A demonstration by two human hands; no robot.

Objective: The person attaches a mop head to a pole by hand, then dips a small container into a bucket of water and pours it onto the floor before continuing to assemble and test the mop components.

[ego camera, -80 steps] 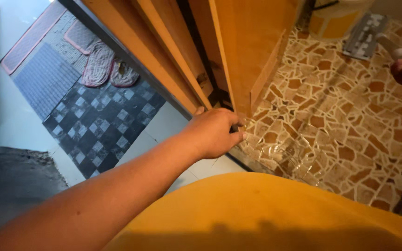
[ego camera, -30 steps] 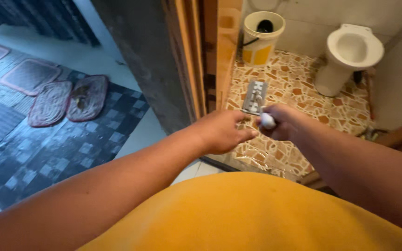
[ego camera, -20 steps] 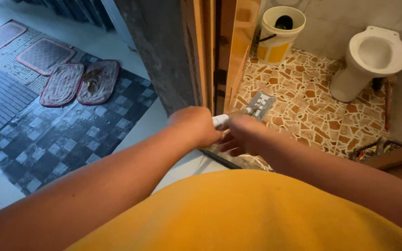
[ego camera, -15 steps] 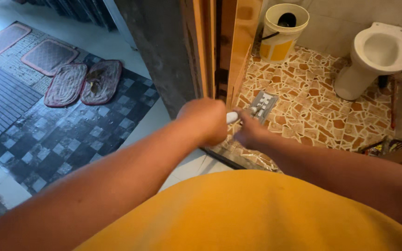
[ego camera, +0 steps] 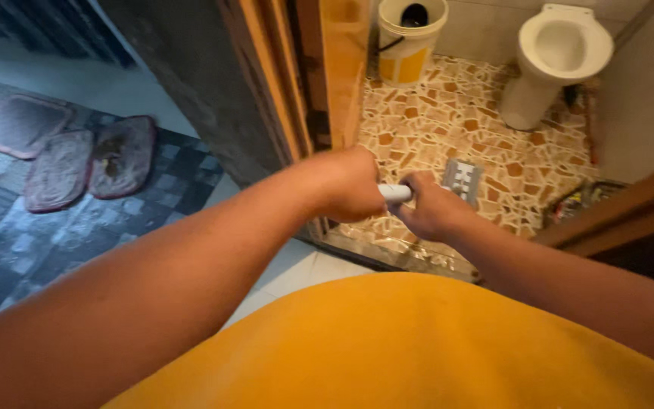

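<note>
Both hands closed around one white handle (ego camera: 395, 192): left hand (ego camera: 350, 184) wrapped over the near end, right hand (ego camera: 427, 206) clamped on the far end, a short bare stretch of handle visible between the two fists. Held level, above the threshold of the bathroom doorway. Knuckles nearly touching across the handle.

Just beyond the right hand, lower down on the mosaic floor (ego camera: 448, 121), lay a flat grey mop head (ego camera: 462, 178), partly hidden by the fingers; cannot tell where handle and head meet. To the left of the grip, close by, stood the orange wooden door frame (ego camera: 278, 83), with the door edge (ego camera: 344, 60) just behind the left hand. Farther off past the grip, against the back wall, sat a white and yellow bucket (ego camera: 406, 42) with something dark inside. Well to the right of that, a white toilet (ego camera: 558, 57). Far to the left, outside the doorway, lay pinkish mats (ego camera: 88, 163) on dark patterned flooring. Nearest the camera, below the forearms, a yellow shirt (ego camera: 418, 341).
</note>
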